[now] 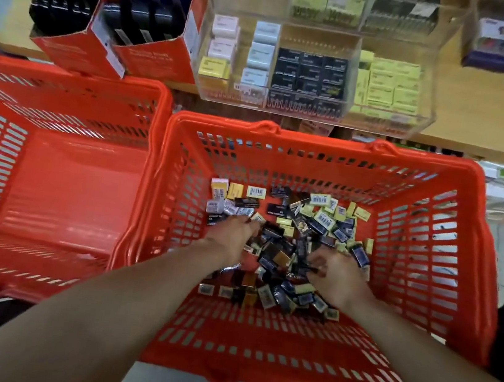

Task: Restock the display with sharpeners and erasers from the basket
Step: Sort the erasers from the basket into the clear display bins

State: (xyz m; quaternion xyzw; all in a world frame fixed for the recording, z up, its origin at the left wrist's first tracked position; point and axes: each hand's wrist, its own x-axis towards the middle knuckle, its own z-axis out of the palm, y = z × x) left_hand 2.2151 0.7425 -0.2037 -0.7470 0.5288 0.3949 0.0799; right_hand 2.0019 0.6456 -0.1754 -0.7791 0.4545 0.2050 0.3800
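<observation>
Both bare forearms down in the slatted red plastic basket point(428, 264), sorting stock.
Left hand point(233, 232) loosely curled over small mixed boxed sharpeners and erasers point(284, 250), grip unclear; right hand point(337, 277) pinching one dark packet point(311, 268), for the clear acrylic compartmented display point(319, 70) just beyond.

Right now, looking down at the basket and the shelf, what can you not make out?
- Head view: print on the small packs in the right basket is too small and blurred.
- What the left hand holds: its own fingers hide it.
- Boxes in the clear display: labels blurred.
- Top shelf row: cut off by the edge.

Basket point(449, 251) glossy red plastic; display point(383, 125) clear acrylic; shelf point(482, 110) wood.
</observation>
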